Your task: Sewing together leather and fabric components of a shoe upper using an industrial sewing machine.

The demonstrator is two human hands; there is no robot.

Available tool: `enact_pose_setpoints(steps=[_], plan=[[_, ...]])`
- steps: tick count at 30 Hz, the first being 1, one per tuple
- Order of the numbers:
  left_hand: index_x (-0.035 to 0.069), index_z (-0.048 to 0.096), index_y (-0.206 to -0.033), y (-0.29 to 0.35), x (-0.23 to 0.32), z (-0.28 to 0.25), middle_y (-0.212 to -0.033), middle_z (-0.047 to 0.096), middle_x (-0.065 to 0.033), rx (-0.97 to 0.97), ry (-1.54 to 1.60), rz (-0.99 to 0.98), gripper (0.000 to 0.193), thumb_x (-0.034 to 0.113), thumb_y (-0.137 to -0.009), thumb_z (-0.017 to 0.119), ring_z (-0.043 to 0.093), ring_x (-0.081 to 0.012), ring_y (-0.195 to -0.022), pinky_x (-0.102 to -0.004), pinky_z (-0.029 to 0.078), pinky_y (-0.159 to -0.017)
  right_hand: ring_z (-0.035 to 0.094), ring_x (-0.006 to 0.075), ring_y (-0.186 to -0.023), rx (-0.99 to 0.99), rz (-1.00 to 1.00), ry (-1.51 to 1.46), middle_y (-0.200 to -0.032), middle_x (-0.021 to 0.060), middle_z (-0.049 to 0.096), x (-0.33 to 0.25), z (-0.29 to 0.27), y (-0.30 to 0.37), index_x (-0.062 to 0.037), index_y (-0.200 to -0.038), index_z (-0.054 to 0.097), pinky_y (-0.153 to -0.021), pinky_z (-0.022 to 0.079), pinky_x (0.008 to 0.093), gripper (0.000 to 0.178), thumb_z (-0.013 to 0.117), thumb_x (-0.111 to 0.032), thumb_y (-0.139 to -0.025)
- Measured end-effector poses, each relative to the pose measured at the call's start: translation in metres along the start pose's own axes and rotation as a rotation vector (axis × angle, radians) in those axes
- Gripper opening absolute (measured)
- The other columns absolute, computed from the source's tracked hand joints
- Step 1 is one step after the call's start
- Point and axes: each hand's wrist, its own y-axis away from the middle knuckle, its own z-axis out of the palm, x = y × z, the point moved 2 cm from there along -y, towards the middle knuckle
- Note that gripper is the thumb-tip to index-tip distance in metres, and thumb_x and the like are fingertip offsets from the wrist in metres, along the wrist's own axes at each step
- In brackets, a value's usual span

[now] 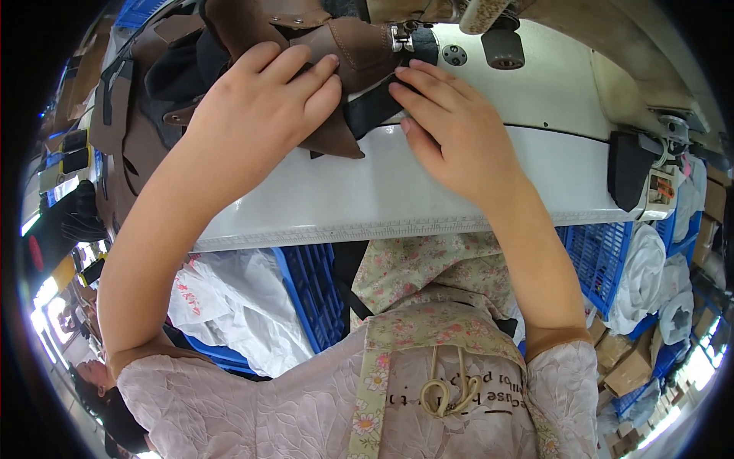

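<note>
A brown leather piece with stitched seams (354, 51), which looks like a shoe upper, lies on the white sewing machine bed, its edge by the metal presser foot (401, 38). My left hand (267, 99) rests on the leather, fingers stretched out and pressing it from above. A black strip of material (371, 109) runs beside the leather toward the presser foot. My right hand (462, 126) lies to the right, its fingers extended and apart, fingertips touching the strip's edge close to the foot. What lies under my left palm is hidden.
More brown leather pieces (115, 115) are heaped at the left. A ruler strip (359, 229) edges the table's front. A black piece (631, 170) lies at the right end. Blue crates (596, 260) and white bags (237, 306) stand below. Another person (115, 398) is at lower left.
</note>
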Motion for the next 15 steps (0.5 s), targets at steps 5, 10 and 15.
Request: enact_pose_setpoints(steps=[5,10,15], plan=[[0.004,0.054,-0.13,0.002,-0.001,0.002,-0.136,0.055,-0.0062,0.007,0.037,-0.016,0.061,0.006,-0.07,0.063,0.05,-0.0251,-0.12,-0.0388,0.039,-0.104,0.053,0.03,-0.116,-0.019,0.047,0.142,-0.118,0.0109,0.059,-0.013,0.001,0.002,-0.0026,-0.108,0.067,-0.093,0.048,0.0422,0.034,0.067,-0.01,-0.076],[0.006,0.051,-0.134,-0.001,0.0,0.001,-0.139,0.053,-0.005,-0.035,0.056,-0.04,0.065,0.005,-0.07,0.062,0.049,-0.0245,-0.122,-0.0391,0.037,-0.106,0.055,0.0287,-0.114,0.002,0.051,0.168,-0.115,0.0107,0.061,-0.013,0.003,0.003,-0.0009,-0.109,0.066,-0.093,0.048,0.0409,0.034,0.067,-0.009,-0.076],[0.005,0.052,-0.133,-0.004,0.0,0.0,-0.138,0.054,-0.0053,-0.053,0.087,-0.032,0.064,0.004,-0.07,0.062,0.05,-0.0248,-0.121,-0.0387,0.038,-0.104,0.056,0.0276,-0.115,0.011,0.046,0.16,-0.115,0.0106,0.063,-0.014,0.001,0.005,0.0012,-0.109,0.066,-0.094,0.048,0.0397,0.034,0.066,-0.01,-0.077]])
